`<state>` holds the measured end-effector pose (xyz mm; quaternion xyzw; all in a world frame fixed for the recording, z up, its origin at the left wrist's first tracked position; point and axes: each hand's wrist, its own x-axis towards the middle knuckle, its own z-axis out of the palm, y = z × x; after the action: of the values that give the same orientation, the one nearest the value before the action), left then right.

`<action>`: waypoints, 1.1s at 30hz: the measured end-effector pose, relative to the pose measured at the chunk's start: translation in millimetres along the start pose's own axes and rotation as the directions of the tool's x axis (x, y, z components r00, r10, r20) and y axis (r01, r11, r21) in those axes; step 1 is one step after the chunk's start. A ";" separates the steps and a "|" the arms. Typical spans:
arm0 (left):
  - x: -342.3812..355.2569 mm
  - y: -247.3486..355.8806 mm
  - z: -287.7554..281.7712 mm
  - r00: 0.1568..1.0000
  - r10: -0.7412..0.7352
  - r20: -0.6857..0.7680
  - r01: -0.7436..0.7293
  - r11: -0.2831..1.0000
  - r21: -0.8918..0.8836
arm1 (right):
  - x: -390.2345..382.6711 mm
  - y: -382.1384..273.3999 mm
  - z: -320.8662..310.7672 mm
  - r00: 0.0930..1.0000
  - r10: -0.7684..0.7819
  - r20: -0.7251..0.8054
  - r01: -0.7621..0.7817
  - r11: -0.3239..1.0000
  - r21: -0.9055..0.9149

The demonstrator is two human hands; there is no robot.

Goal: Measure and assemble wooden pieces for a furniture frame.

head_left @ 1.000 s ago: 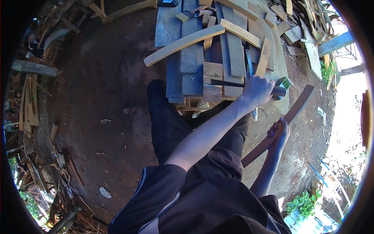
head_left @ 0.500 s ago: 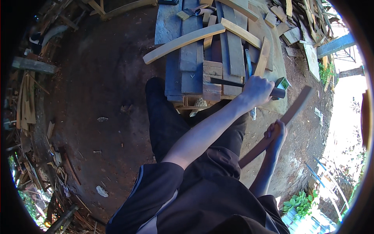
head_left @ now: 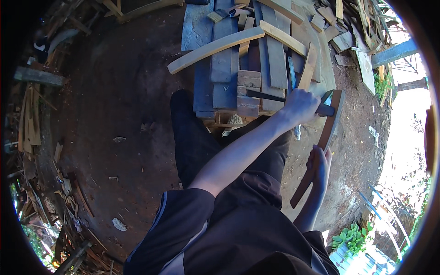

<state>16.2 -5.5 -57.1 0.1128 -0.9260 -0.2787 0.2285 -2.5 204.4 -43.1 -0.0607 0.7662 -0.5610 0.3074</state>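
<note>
Brown wood makes up the slim strip (head_left: 331, 128) in the right hand (head_left: 319, 162), whose fingers are curled closed around it near its middle. One end slopes down and left of those fingers; the other rises beyond them, passing just right of the left hand (head_left: 300, 105). That hand is a closed fist on a dark tool (head_left: 325, 110) — its thick, rounded end pokes out right of the knuckles, and a thin dark bar reaches left of them across a worn wooden block (head_left: 249, 87). Whether the thick end touches the strip, I cannot tell. Just beyond the left fingers lie a light wooden piece (head_left: 308, 66) and a narrow blue strip (head_left: 292, 73). Farther off, up and left of them, are a pale curved piece (head_left: 217, 50) and a brush (head_left: 214, 17), on grey boards (head_left: 224, 98).
</note>
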 end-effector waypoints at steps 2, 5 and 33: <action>0.2 -0.5 2.3 1.000 -0.015 0.024 0.015 1.000 0.022 | 1.5 5.3 -0.1 1.000 -0.008 0.002 0.008 1.000 0.015; 1.0 1.1 2.1 0.999 -0.016 0.029 0.016 1.000 0.018 | 2.1 7.2 -1.5 1.000 -0.013 -0.003 0.013 1.000 0.013; -0.6 0.4 -3.9 0.998 -0.006 0.060 0.008 1.000 -0.021 | -5.1 1.9 7.5 0.999 0.000 -0.034 -0.001 1.000 -0.020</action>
<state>18.6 -6.7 -54.2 0.1051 -0.9290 -0.2926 0.2008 6.1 201.2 -44.1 -0.0540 0.7771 -0.5540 0.2937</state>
